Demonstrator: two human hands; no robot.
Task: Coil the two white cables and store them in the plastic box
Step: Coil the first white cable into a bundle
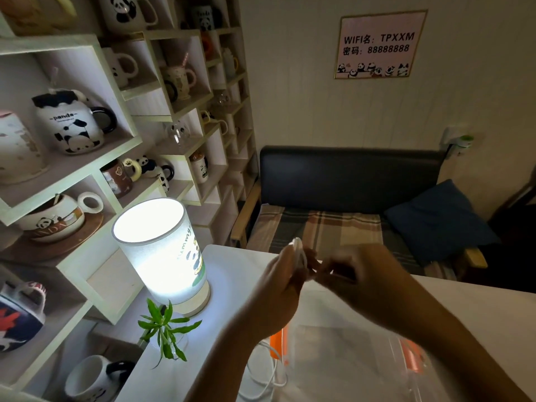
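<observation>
Head view, looking down over a white table (232,262). Landmark: tall glowing cylindrical lamp with a panda print (165,250), standing at the table's left edge. To the lamp's right and raised above the tabletop, left hand (280,288) with fingers curled round a small coil of thin white cable (298,255), loops standing upright out of the grip. Just right of that, right hand (352,274), fingertips closed at the coil's side; blurred, so exact pinch on the cable hard to tell. Below the hands, farther right of the lamp and nearer the camera, clear plastic box with orange clips (348,352), partly hidden by both forearms. Between lamp base and box, second loose white cable (268,372) trailing in curves on the table. In front of the lamp base, small green leafy plant (165,326). Left of the lamp, pale wooden shelving filled with panda mugs (72,126). Behind the lamp to the right, dark-backed bench with a plaid cushion (342,181) and a blue pillow (438,216); above it, pink framed WIFI sign (380,43).
</observation>
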